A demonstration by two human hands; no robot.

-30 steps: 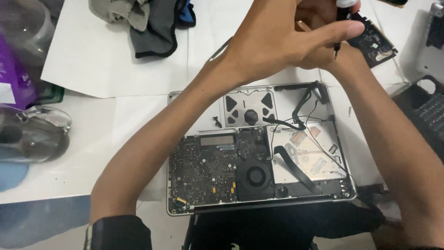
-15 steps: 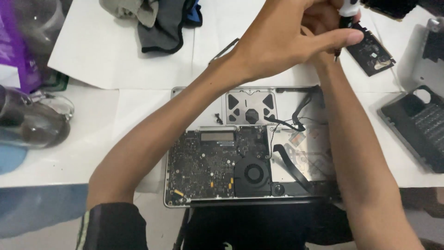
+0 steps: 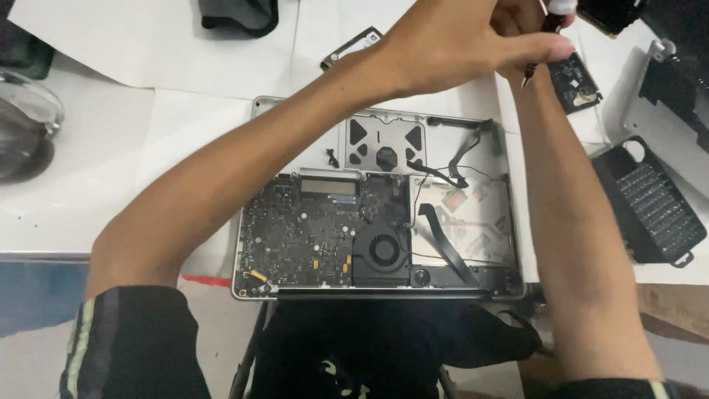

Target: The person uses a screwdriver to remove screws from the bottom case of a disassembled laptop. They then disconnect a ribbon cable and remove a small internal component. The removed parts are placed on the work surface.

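Both my hands meet at the top right, beyond the opened silver laptop (image 3: 251, 222). My left hand (image 3: 458, 41) reaches across from the left, its thumb and fingers closed over a thin black screwdriver (image 3: 527, 72) with a white cap. My right hand (image 3: 528, 18) is mostly hidden behind the left and grips the same tool. The tip hangs just left of a small dark circuit board (image 3: 574, 83) lying on the white table. The laptop's green-black mainboard (image 3: 303, 233), round fan (image 3: 382, 251) and trackpad plate (image 3: 384, 144) lie exposed under my forearms.
A black perforated panel (image 3: 653, 207) and a silver bracket (image 3: 642, 81) lie at the right. A flat drive (image 3: 353, 44) pokes out behind my left wrist. A dark cloth (image 3: 240, 13) lies at the top and a glass bowl (image 3: 26, 125) at the left edge.
The view has dipped, so the cloth and table top slid upward in frame. My hands stay together on the screwdriver over the small board.
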